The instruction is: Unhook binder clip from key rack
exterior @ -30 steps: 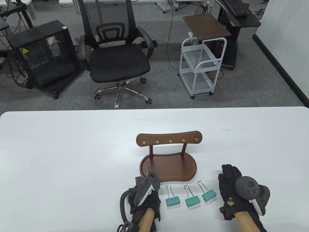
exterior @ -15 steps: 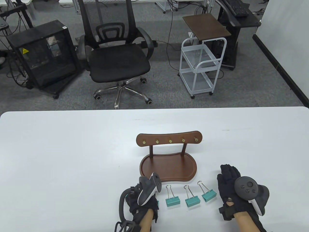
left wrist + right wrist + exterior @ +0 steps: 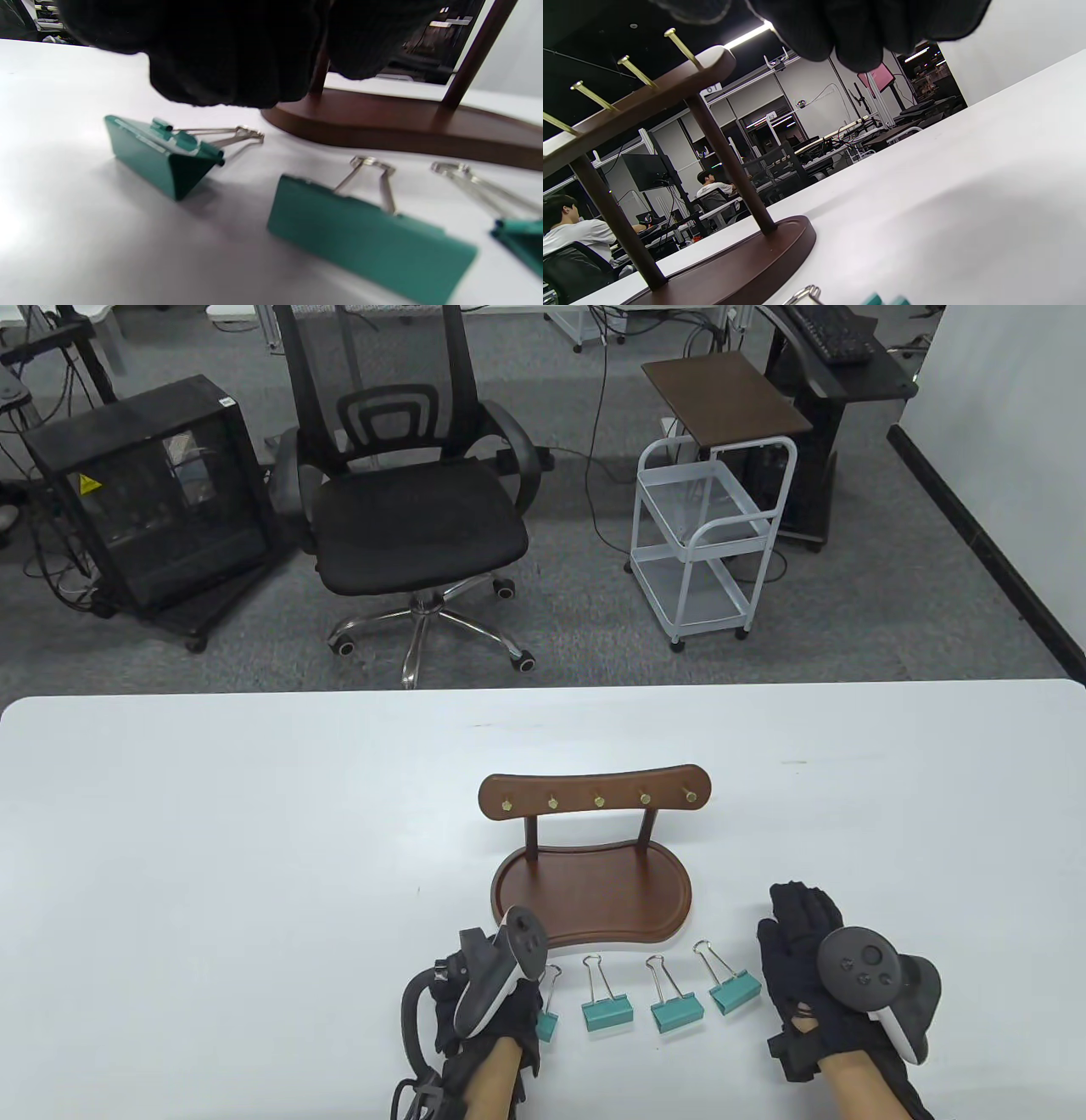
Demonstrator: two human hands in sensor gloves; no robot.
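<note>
The dark wooden key rack (image 3: pixel 594 891) stands mid-table; its brass hooks (image 3: pixel 598 800) are all bare. Several teal binder clips lie in a row on the table in front of it. The leftmost clip (image 3: pixel 547 1022) lies just right of my left hand (image 3: pixel 509 1022), which hovers beside it and holds nothing. In the left wrist view this clip (image 3: pixel 165 152) lies below my gloved fingers (image 3: pixel 233 55), apart from them, with the second clip (image 3: pixel 365 237) to its right. My right hand (image 3: pixel 802 929) rests flat on the table right of the rightmost clip (image 3: pixel 734 993), empty.
The white table (image 3: pixel 212 857) spreads wide to the left and behind the rack. An office chair (image 3: pixel 416 517), a black cabinet (image 3: pixel 153 500) and a white cart (image 3: pixel 704 534) stand on the floor beyond the far edge.
My left hand has drawn back to the left and toward the near edge, uncovering the leftmost clip lying on the table. My right hand has shifted slightly left.
</note>
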